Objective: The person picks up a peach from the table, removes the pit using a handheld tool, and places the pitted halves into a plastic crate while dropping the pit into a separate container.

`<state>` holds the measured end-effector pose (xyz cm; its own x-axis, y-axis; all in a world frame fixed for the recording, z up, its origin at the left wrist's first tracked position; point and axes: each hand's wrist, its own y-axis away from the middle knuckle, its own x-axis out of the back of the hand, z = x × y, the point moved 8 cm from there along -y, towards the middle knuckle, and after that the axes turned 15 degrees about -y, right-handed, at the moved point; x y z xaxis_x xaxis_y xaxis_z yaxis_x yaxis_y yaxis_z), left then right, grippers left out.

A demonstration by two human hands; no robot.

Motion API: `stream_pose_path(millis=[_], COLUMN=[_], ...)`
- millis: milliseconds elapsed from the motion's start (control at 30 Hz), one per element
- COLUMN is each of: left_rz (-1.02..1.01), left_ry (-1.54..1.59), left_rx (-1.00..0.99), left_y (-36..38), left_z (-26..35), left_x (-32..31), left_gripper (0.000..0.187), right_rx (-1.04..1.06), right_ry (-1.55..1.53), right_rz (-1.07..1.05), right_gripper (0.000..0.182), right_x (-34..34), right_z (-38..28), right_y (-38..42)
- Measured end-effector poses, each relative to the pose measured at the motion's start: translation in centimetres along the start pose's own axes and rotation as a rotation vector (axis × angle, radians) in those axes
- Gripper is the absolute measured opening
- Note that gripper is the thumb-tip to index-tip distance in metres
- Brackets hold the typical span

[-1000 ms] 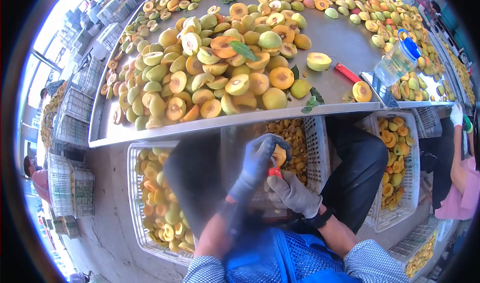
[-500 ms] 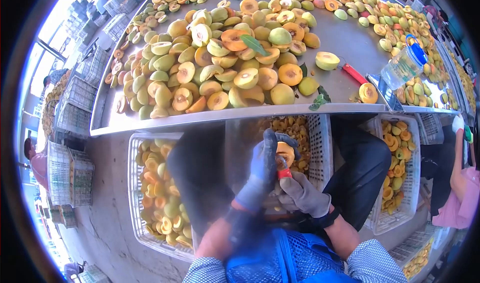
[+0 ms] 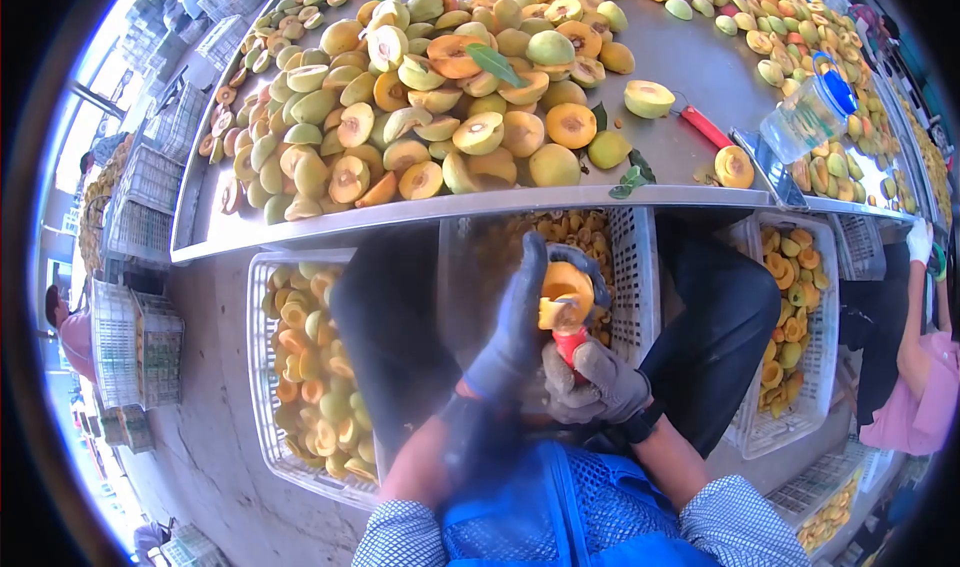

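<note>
My left hand (image 3: 518,312), in a dark blue-grey glove, is wrapped round a peach half (image 3: 568,285) with its hollowed orange side facing up. My right hand (image 3: 598,382), in a grey glove, grips a red-handled pitting knife (image 3: 570,345). The metal tip of this tool is at the peach's lower edge, with a bit of orange flesh beside it; its exact shape is hard to make out. Both hands are over a crate (image 3: 640,277) between my knees that contains small brown-orange pieces.
Cut peaches (image 3: 400,117) are heaped on the metal table (image 3: 680,172). A second red-handled tool (image 3: 706,127) and a blue-lidded jug (image 3: 805,122) lie there. Crates of peach halves stand at left (image 3: 258,367) and right (image 3: 825,367). A co-worker in pink (image 3: 915,397) sits at right.
The peach half has tilted, showing more of its hollow. My right hand has moved slightly down and left, with the red handle now more upright. The view has shifted a little.
</note>
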<state>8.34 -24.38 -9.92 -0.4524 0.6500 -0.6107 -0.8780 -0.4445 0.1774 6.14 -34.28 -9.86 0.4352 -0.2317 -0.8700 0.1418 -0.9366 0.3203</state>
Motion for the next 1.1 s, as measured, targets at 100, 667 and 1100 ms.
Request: stream_pose_path(millis=[100, 667, 1100], left_rz=[0.402, 0.486, -0.059], left_ry=[-0.448, -2.306, -2.047], left_rx=[0.026, -0.351, -0.571], left_y=[2.0, -4.3, 4.8], left_z=[3.6, 18.6, 13.1], left_x=[4.5, 3.1, -1.2], left_gripper=[0.061, 0.047, 0.047], right_rx=[0.062, 0.104, 0.301], right_ry=[-0.200, 0.338, -0.022], right_rz=[-0.295, 0.435, 0.342], right_gripper=[0.043, 0.039, 0.041], right_x=[-1.9, 5.0, 0.6], right_z=[-1.3, -0.7, -3.9], right_y=[1.5, -1.6, -2.0])
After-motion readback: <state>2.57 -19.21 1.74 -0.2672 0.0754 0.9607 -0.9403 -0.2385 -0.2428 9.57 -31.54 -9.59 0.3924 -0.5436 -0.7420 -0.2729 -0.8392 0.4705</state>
